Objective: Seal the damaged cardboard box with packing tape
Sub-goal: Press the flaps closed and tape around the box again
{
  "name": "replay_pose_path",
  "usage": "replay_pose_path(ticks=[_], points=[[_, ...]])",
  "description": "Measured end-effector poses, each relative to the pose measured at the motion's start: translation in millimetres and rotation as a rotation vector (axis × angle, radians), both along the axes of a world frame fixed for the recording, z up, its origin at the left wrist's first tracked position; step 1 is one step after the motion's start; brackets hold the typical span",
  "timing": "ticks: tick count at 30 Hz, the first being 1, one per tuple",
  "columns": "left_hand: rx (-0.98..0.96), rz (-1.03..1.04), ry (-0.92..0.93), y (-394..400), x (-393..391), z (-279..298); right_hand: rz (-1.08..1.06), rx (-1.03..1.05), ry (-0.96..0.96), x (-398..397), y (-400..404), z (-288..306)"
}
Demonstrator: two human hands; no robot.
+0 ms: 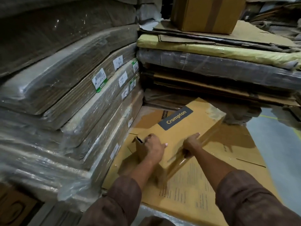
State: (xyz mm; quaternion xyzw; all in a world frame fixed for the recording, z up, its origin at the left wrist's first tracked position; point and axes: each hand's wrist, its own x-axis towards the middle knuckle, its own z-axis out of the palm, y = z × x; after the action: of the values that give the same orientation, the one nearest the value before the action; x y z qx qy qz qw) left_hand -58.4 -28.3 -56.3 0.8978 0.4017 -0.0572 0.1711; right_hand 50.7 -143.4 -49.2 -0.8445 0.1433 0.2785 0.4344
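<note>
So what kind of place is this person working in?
Most likely a warehouse or packing store: shrink-wrapped stacks of flat cardboard with stock labels, loose cardboard sheets, and a taped carton on top.

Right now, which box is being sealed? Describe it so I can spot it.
Low in the corner between the wrapped stacks and the pallet, it lies on flat cardboard. It is the box under the left hand and right hand, the only one bearing a grey Crompton label.

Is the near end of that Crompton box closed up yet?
Not closed. An end flap stands loose at the box corner beside the left hand; the right hand presses the box's side.
</note>
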Motion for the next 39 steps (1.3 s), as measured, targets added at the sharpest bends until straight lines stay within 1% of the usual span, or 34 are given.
replay_pose_path(ticks=[1,2,4,5,6,8,10,11,12,16,17,18,19,22,23,25,28,29,31,33,35,37,39], points=[[0.004,-0.05,0.015,-11.4,2.6,1.6,0.031,-0.029,-0.006,-2.0,-0.1,3.9],[0.003,-0.094,0.022,-19.8,5.1,3.7,0.107,-0.087,-0.053,0.7,-0.4,0.4],[-0.04,-0.162,0.033,-27.6,11.0,10.7,0.345,-0.263,-0.115,2.3,-4.6,-2.9],[-0.089,-0.178,0.043,-27.3,13.7,14.6,0.418,-0.309,-0.137,3.7,-9.8,-4.4],[-0.16,-0.18,0.05,-25.6,15.4,19.4,0.447,-0.349,-0.15,8.2,-13.4,-8.8],[-0.346,-0.18,0.076,-23.3,16.9,29.4,0.447,-0.366,-0.182,5.0,-23.1,-3.1],[-0.505,-0.195,0.123,-23.5,17.4,37.1,0.431,-0.309,-0.202,1.4,-31.0,3.9],[-0.515,-0.2,0.141,-22.9,17.2,39.1,0.421,-0.279,-0.211,0.3,-35.3,4.0],[-0.475,-0.195,0.122,-21.9,18.5,38.0,0.402,-0.257,-0.202,-0.9,-38.8,3.4],[-0.072,-0.162,-0.155,-14.7,20.4,17.3,0.322,-0.186,-0.147,-2.2,-41.0,-8.1],[-0.001,-0.173,-0.185,-11.5,18.2,11.2,0.317,-0.177,-0.154,-2.6,-40.6,-9.9],[0.027,-0.195,-0.18,-7.2,16.2,2.8,0.316,-0.175,-0.165,-2.6,-40.2,-11.8],[-0.007,-0.213,-0.168,-2.7,13.5,-2.7,0.318,-0.184,-0.183,-3.3,-39.7,-12.5],[-0.39,-0.184,-0.253,13.0,7.5,-10.6,0.337,-0.302,-0.233,-8.3,-36.9,-13.3],[-0.438,-0.198,-0.269,16.2,5.3,-10.3,0.352,-0.355,-0.248,-11.0,-35.3,-12.5],[-0.401,-0.236,-0.255,20.7,3.8,-12.2,0.395,-0.43,-0.25,-16.5,-32.2,-8.7],[-0.392,-0.266,-0.149,23.4,7.9,-9.7,0.509,-0.534,-0.155,-29.5,-30.4,-3.4],[-0.392,-0.299,-0.073,25.3,10.8,-9.0,0.555,-0.566,-0.118,-35.5,-30.3,-2.1],[-0.347,-0.386,0.145,28.1,13.5,-2.9,0.63,-0.604,-0.071,-47.5,-28.5,-0.9],[-0.291,-0.473,0.307,30.7,12.9,2.4,0.646,-0.611,-0.07,-54.3,-26.2,-3.6],[-0.268,-0.526,0.367,32.0,10.5,2.9,0.639,-0.6,-0.087,-56.5,-26.9,-6.3],[-0.243,-0.558,0.389,32.9,8.8,1.4,0.636,-0.573,-0.086,-58.7,-31.9,-7.9],[-0.225,-0.579,0.401,33.9,9.5,-0.5,0.652,-0.596,-0.082,-64.2,-39.3,-10.0]])
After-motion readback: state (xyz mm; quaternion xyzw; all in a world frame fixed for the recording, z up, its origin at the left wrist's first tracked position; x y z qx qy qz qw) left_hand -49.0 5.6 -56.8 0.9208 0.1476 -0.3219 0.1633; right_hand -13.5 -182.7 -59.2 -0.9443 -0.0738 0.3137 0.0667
